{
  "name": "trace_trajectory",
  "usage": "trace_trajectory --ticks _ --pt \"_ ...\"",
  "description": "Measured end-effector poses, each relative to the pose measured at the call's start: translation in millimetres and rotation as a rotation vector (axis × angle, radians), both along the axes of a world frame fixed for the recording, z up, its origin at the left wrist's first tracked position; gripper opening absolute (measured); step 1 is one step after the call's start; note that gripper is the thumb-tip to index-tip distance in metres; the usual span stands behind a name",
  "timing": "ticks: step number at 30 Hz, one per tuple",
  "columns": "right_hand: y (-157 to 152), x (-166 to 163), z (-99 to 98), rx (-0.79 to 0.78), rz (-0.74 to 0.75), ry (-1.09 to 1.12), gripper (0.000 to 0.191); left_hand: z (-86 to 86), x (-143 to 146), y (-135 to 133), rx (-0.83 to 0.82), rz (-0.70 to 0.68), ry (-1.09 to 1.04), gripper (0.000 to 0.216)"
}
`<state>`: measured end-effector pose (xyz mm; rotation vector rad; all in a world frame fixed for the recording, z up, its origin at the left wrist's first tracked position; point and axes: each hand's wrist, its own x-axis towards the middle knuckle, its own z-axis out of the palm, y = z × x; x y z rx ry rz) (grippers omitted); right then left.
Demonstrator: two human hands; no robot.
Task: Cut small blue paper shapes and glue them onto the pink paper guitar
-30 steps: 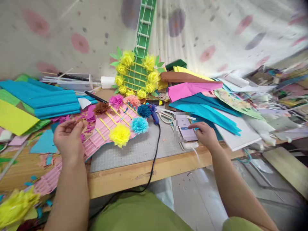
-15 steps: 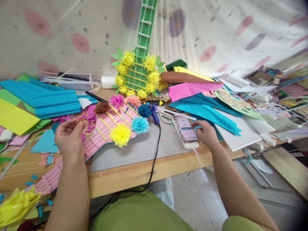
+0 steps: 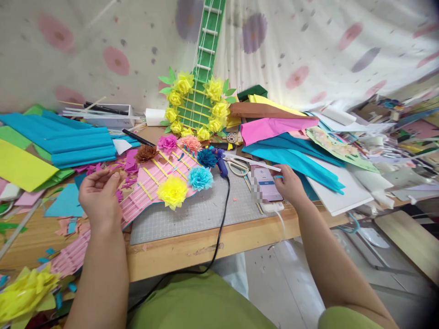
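Observation:
My left hand (image 3: 99, 194) hovers over the neck of a pink paper guitar (image 3: 144, 192), fingers curled loosely with nothing visible in them. The guitar carries several paper flowers, among them a yellow flower (image 3: 171, 191) and a light blue flower (image 3: 200, 177). My right hand (image 3: 291, 185) rests against the right edge of a phone (image 3: 265, 183) lying on the grey cutting mat (image 3: 192, 214), fingers bent around its side. A blue glue gun (image 3: 221, 165) with a black cord lies just left of the phone.
A green paper guitar (image 3: 202, 77) with yellow flowers leans on the wall. Scissors (image 3: 236, 165) lie by the glue gun. Blue paper sheets (image 3: 68, 139) lie at left, pink and teal tissue (image 3: 274, 130) at right. The wooden table edge (image 3: 206, 246) runs below.
My right hand has slid from on top of the phone to its right edge. The left hand has barely moved.

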<state>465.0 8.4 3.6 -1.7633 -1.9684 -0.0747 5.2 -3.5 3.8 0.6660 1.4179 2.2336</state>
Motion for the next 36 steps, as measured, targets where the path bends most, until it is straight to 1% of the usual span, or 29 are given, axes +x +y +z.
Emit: trace_trajectory --ticks 6,14,20,24,28,32,36 --pt "14 -15 3.5 -0.049 0.037 -0.021 0.040 -1.8 -2 1 -0.010 0.005 0.021 0.028" --pt "26 -32 2.7 -0.075 0.149 -0.087 0.043 -1.0 -1 0 -0.041 0.009 0.037 0.030" --pt "29 -31 -0.5 -0.055 0.139 -0.107 0.042 0.8 -1 -2 -0.079 0.005 0.072 0.028" --pt "28 -29 0.0 -0.081 0.163 -0.123 0.041 1.2 -1 -2 -0.054 0.007 0.042 0.029" --pt "27 -27 2.8 -0.067 0.134 -0.094 0.043 1.3 -1 -2 -0.055 -0.003 0.042 0.026" --pt "26 -24 3.9 -0.074 0.101 -0.070 0.043 0.2 -2 -2 -0.051 -0.001 0.043 0.028" --pt "26 -22 3.9 -0.077 0.107 -0.053 0.044 -1.1 -2 -1 -0.078 0.005 0.076 0.026"
